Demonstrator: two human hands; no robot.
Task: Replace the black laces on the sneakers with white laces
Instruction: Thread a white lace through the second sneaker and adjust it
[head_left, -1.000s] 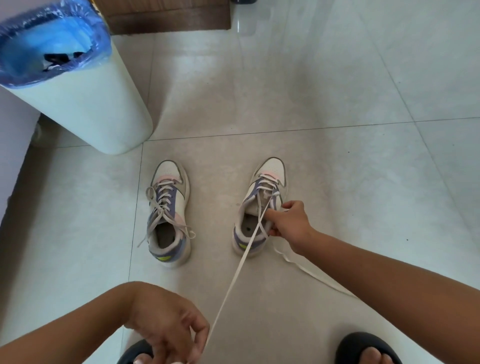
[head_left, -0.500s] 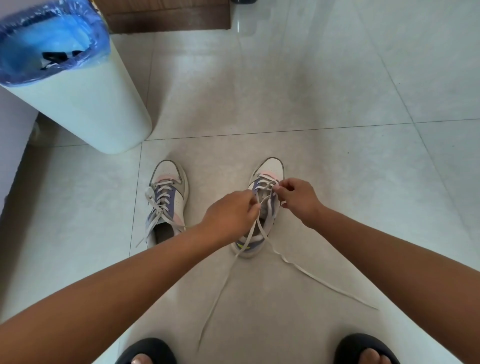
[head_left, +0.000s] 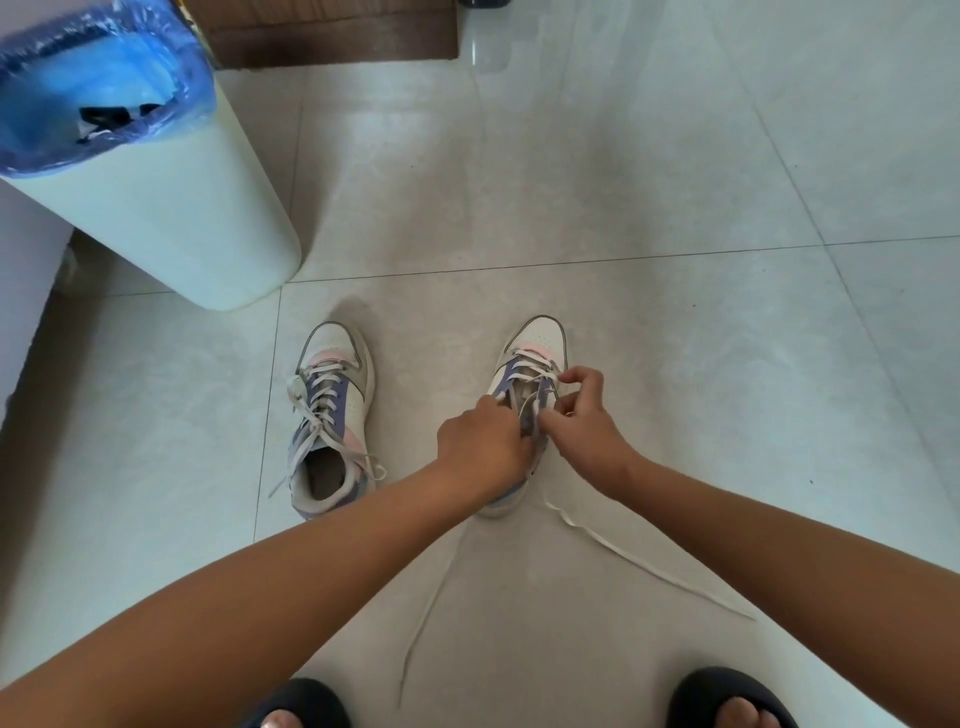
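Two white, blue and pink sneakers stand on the tiled floor. The left sneaker (head_left: 332, 415) is fully laced in white. Both my hands are over the right sneaker (head_left: 535, 348). My left hand (head_left: 480, 441) grips the shoe's left side near the tongue. My right hand (head_left: 582, 415) pinches the white lace (head_left: 639, 558) at the eyelets. Two loose lace ends trail over the floor toward me. The rear half of the right sneaker is hidden under my hands.
A white bin (head_left: 171, 208) with a blue liner stands at the far left, something black lying inside it. Brown wooden furniture (head_left: 332, 31) is at the top. My feet in dark slippers (head_left: 727, 699) are at the bottom edge.
My left hand let go of the taut lace end near me and came forward to the right sneaker. The lace end now lies slack on the floor. My right hand shifted slightly back.
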